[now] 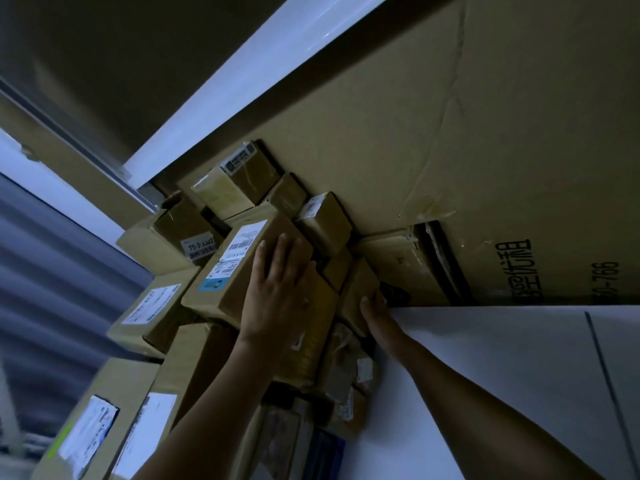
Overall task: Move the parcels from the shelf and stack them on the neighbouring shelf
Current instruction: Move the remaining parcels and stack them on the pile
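Observation:
The view is tilted and dim. A brown parcel (pixel 221 268) with a white barcode label and a blue sticker lies on top of a heap of cardboard parcels. My left hand (pixel 277 289) rests flat on its right half, fingers straight and spread. My right hand (pixel 375 315) reaches in from the lower right, and its fingers press against the side of a small brown box (pixel 360 289). Its fingertips are hidden behind that box. Smaller parcels (pixel 325 220) crowd just beyond both hands.
A very large cardboard carton (pixel 450 133) with printed characters fills the upper right. A white shelf panel (pixel 519 375) runs under my right arm. More labelled parcels (pixel 149 306) are stacked at the left and lower left. A white shelf beam (pixel 242 81) crosses the top.

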